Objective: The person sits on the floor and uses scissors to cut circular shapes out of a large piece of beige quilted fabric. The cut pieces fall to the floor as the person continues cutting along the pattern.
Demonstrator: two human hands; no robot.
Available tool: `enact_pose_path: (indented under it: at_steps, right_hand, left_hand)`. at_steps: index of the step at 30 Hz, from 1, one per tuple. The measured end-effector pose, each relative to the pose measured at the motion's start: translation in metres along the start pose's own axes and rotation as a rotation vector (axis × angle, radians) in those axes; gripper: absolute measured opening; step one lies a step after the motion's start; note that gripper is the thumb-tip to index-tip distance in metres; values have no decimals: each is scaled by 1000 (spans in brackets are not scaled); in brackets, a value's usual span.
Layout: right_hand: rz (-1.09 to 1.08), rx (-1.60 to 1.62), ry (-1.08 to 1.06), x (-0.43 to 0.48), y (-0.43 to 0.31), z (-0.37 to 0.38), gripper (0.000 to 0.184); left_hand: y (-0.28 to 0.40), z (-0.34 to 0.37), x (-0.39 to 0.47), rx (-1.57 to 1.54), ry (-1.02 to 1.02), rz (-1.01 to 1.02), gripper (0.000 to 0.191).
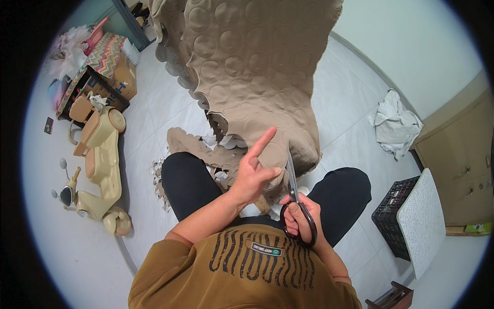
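Note:
A large brown fabric sheet (251, 58), marked all over with rows of round outlines, hangs down in front of me to between my knees. My left hand (256, 170) lies at its lower end, thumb on a round piece and index finger stretched out over the sheet. Held by its dark handles in my right hand (303, 220), a pair of scissors (294, 189) points up and away, its blades against the sheet beside that round piece. Whether the blades are fully closed is hard to tell. More brown fabric (193, 146) with round cut edges lies beyond my left knee.
Left on the tiled floor stands a beige toy scooter (102, 166), with a cardboard box (125, 77) and a black crate behind it. Right are a crumpled whitish cloth (395, 123), a black plastic crate (389, 220) with a pale board, and a wooden cabinet (459, 154).

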State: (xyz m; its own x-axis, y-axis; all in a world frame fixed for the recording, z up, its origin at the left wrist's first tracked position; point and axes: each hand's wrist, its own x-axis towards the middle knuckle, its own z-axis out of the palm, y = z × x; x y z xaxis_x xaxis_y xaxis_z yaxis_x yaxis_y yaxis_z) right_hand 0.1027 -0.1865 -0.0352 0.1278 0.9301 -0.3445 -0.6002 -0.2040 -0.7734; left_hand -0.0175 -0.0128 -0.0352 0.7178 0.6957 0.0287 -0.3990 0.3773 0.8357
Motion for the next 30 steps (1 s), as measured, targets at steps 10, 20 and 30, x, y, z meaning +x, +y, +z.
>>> enact_pose_path:
  at_steps: [10,20,30]
  right_hand:
    - [-123,-141,-35,14,-2,-3,27]
    - [-57,-90,-45,13,-5,2,26]
    - [-5,-138,-12,7,-12,5,18]
  left_hand:
    - [13,7,0,213,17,-5,81]
    - [25,-3,1,348,-30,6,86]
    - [28,-12,1,439,-85,42,81]
